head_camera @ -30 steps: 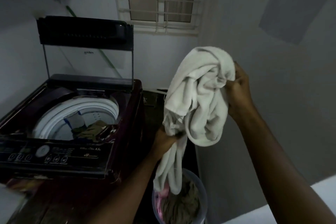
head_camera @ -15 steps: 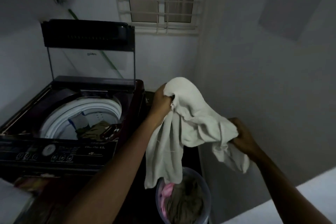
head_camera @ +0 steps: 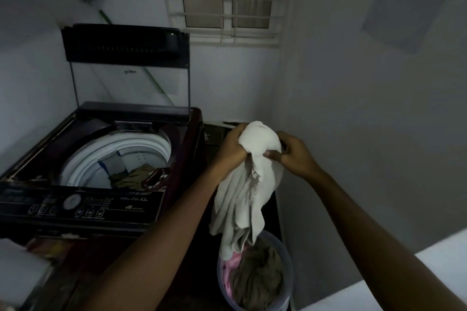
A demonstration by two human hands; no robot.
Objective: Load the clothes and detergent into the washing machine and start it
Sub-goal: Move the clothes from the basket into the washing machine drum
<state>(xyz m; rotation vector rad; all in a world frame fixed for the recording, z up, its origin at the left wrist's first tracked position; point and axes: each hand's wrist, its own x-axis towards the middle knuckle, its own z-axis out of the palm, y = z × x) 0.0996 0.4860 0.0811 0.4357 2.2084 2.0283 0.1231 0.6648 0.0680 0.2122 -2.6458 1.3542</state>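
Cloth (head_camera: 242, 192), white, hangs over the basket (head_camera: 288, 284), gripped by left hand (head_camera: 233, 149) and right hand (head_camera: 294, 156).

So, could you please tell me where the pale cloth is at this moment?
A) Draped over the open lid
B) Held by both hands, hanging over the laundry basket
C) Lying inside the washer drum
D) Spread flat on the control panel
B: the left hand and the right hand both grip the top of the pale cloth, and its lower end hangs down to the laundry basket.
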